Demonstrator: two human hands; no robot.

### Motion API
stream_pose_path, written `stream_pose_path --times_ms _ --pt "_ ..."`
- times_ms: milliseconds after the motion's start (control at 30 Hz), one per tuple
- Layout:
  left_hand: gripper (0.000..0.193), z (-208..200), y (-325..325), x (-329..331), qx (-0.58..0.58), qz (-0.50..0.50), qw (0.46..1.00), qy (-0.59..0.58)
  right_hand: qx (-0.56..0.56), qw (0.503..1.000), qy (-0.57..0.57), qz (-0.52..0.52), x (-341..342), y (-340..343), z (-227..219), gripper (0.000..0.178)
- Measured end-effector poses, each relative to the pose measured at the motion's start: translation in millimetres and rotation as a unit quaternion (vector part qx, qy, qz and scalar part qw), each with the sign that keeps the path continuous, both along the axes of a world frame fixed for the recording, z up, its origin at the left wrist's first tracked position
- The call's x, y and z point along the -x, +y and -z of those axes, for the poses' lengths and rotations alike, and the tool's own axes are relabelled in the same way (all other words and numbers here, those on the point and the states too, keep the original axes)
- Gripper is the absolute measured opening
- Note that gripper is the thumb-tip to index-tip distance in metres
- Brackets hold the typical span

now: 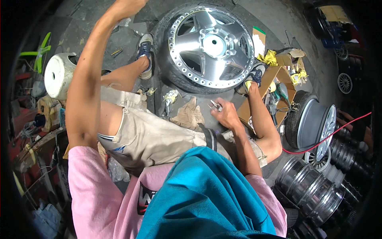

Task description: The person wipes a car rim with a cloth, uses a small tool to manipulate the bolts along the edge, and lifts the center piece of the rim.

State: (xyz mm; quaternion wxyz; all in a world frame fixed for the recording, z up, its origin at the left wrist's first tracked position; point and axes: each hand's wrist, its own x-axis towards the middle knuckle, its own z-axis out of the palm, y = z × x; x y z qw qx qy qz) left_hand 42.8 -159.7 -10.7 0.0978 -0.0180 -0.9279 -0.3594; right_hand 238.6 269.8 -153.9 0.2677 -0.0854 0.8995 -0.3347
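Observation:
A silver five-spoke wheel rim (227, 65) with a ring of small holes round its lip lies face up on a black tyre (161, 49), between my shoes. My left hand (128, 6) is stretched far forward, up and left of the wheel; the frame's top edge cuts it off, so its fingers are hidden. Near my right knee, my right hand (227, 114) is closed round a small silver metal tool (216, 105), its exact kind unclear. That hand is just below the tyre's near edge, apart from it. A crumpled brown paper (188, 114) lies to its left.
A cardboard box (274, 75) holding a corded power tool (271, 104) stands right of my leg. Another wheel (314, 121), a red hose (300, 152) and stacked chrome rims (308, 189) are farther right. At left are a white drum (55, 77) and a green cross-shaped object (39, 53).

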Motion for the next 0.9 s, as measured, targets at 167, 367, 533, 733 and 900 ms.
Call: stream_pose_path --times_ms 167,367,533,733,900 --pt "0.021 54 -16 14 0.046 0.079 0.996 -0.019 -0.031 0.999 -0.015 -0.019 -16 -5 11 0.028" --pt "0.026 67 15 9 0.103 0.060 0.988 -0.097 -0.109 0.994 0.014 -0.006 -20 -10 9 0.048" --pt "0.022 86 36 -2 0.118 0.166 0.970 -0.136 -0.020 1.000 -0.003 0.023 -17 -4 17 0.045" --pt "0.024 151 29 -23 -0.020 0.075 0.933 -0.352 0.096 0.987 0.126 -0.033 19 -35 -9 0.029" --pt "0.052 173 77 -68 -0.272 -0.083 0.895 -0.343 0.107 0.984 0.144 -0.009 43 -59 -27 0.030"
